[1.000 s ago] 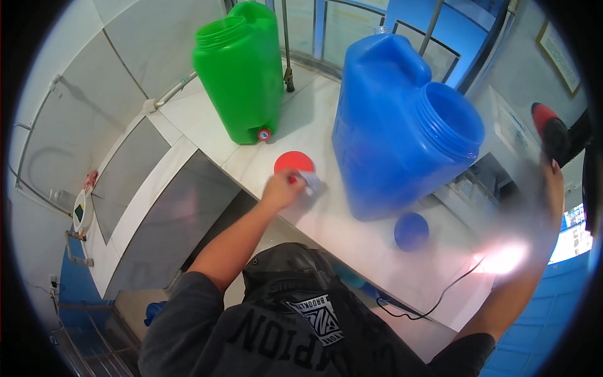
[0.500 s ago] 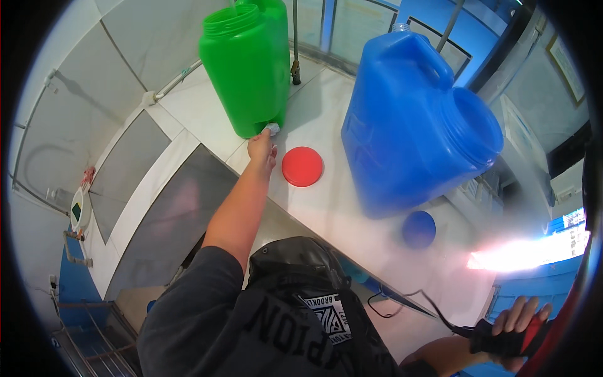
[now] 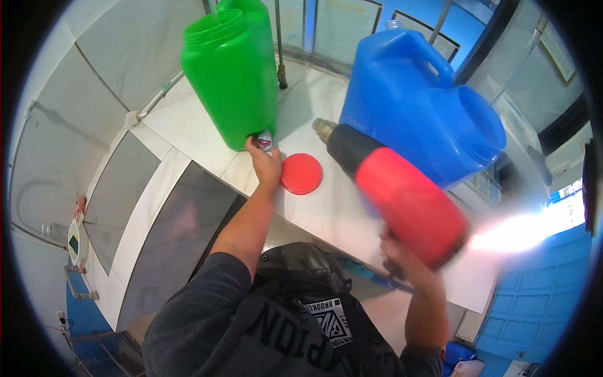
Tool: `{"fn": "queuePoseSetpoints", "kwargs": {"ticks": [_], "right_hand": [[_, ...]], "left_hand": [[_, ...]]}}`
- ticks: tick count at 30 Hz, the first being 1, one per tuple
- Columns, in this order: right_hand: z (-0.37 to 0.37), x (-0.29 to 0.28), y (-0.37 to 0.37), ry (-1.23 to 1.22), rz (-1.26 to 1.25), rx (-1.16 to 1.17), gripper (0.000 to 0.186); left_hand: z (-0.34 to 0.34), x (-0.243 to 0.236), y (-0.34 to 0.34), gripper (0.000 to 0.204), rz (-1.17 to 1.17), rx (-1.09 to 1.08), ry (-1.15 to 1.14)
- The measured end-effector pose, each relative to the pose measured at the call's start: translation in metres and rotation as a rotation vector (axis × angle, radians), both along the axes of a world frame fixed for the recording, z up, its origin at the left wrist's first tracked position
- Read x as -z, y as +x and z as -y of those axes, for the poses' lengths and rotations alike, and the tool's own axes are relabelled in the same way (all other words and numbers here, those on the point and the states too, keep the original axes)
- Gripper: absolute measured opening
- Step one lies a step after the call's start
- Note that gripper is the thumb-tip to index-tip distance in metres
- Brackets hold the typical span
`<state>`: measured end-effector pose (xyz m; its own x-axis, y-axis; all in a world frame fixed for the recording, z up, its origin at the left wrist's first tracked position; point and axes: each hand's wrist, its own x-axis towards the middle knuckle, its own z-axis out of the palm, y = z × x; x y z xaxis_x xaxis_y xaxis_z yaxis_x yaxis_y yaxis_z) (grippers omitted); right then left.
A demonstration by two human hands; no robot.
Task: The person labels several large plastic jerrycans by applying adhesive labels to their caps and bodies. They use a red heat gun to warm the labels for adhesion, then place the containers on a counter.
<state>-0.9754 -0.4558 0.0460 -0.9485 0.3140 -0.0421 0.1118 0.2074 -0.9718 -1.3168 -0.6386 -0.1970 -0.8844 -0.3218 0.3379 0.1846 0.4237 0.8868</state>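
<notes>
White counter (image 3: 333, 188): green jug (image 3: 229, 88), blue jug (image 3: 396, 100), red lid (image 3: 301, 174).

1. Dark grey fabric shirt (image 3: 207, 314): large black capital lettering across the chest, partly lost in the folds.
2. Black-and-white rectangular label (image 3: 329, 323) on the wearer's front: small capitals along its edges around an angular striped emblem.
3. Small round red-and-white tap face (image 3: 265, 142), low on the bulky green plastic jug (image 3: 229, 81): perhaps a printed mark, too small to read.
</notes>
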Motion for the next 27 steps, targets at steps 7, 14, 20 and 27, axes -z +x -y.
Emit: {"fn": "queuePoseSetpoints", "kwargs": {"ticks": [7,14,20,27], "right_hand": [[0.046,0.074,-0.118,-0.344,0.171,-0.089,0.015],[0.056,0.088,-0.164,-0.365,0.262,-0.005,0.025],[0.064,0.093,-0.174,-0.368,0.251,-0.036,0.033],[0.057,0.09,-0.174,-0.32,0.347,-0.034,0.034]], "left_hand": [[0.005,-0.01,-0.001,0.058,0.087,0.021,0.042],[0.008,-0.015,0.001,0.051,0.104,0.011,0.073],[0.009,-0.012,-0.002,0.047,0.171,0.031,0.117],[0.009,-0.01,-0.002,0.047,0.16,0.013,0.031]]}}
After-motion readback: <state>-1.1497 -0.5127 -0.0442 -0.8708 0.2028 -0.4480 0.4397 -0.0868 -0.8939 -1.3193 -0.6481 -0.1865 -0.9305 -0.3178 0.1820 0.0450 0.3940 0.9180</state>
